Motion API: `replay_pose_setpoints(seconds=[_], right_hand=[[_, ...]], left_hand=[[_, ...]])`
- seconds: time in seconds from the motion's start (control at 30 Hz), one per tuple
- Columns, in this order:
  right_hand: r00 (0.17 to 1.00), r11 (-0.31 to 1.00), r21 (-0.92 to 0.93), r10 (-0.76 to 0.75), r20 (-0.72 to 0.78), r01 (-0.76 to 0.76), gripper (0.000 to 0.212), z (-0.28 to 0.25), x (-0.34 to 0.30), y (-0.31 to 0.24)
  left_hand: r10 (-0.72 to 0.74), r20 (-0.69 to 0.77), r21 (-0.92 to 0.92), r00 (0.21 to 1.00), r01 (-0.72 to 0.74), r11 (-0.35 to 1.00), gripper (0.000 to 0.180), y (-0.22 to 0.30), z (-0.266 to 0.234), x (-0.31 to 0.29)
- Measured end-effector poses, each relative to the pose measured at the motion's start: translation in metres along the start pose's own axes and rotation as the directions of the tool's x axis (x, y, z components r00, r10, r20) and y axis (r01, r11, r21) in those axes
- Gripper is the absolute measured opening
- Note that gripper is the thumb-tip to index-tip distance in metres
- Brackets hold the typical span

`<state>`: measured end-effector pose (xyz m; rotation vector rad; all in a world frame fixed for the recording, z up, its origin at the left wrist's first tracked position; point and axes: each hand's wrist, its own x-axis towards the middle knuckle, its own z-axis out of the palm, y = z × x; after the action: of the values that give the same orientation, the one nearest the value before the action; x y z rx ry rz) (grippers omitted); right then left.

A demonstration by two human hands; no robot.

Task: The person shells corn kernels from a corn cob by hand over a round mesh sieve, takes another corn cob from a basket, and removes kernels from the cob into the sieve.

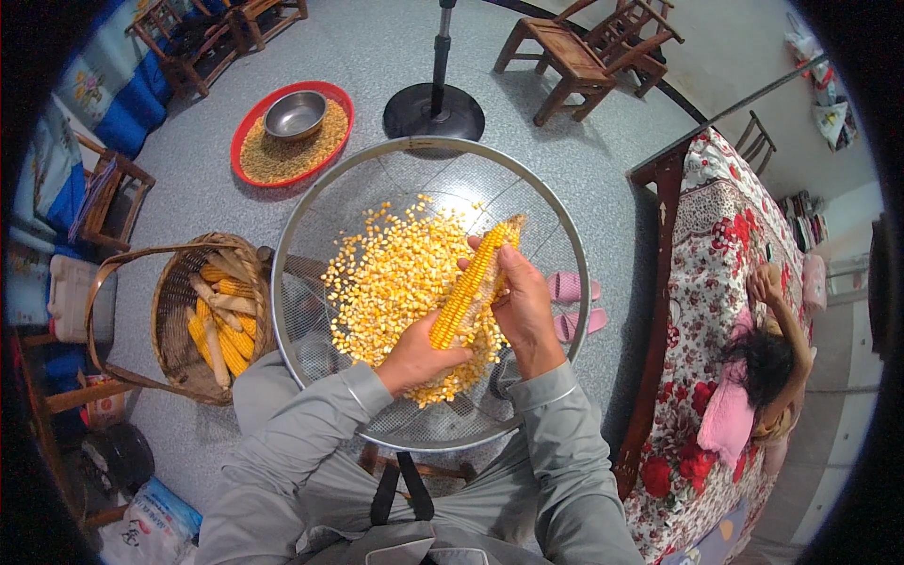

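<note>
A yellow corn cob (471, 282) is held slanted over a round wire-mesh sieve (311, 202) that rests across my lap. My left hand (414, 358) grips the cob's lower end. My right hand (523, 301) wraps its upper half, thumb pressed on the kernels. A heap of loose yellow kernels (391, 282) lies on the mesh beneath both hands.
A woven basket (174, 311) with several cobs stands at my left. A red tray of grain (282, 155) with a steel bowl (295, 114) lies beyond it. A fan base (433, 111), wooden chairs (584, 56), pink slippers (574, 301) and a floral-covered bed (716, 282) with a person lying on it surround me.
</note>
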<state>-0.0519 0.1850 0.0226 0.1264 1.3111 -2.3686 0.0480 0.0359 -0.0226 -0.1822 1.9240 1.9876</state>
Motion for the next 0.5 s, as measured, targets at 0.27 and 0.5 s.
replay_pose_setpoints(seconds=[0.27,0.5], right_hand=[[0.993,0.990,0.123,0.084,-0.078,-0.074,0.045,0.004,0.000,-0.004],[0.999,1.000,0.000,0.002,-0.033,-0.002,0.038,0.004,0.000,-0.002]], left_hand=[[-0.009,-0.020,0.032,1.000,0.009,0.999,0.056,0.002,-0.001,0.000],[-0.043,0.027,0.055,0.999,0.042,0.998,0.060,-0.004,-0.003,0.001]])
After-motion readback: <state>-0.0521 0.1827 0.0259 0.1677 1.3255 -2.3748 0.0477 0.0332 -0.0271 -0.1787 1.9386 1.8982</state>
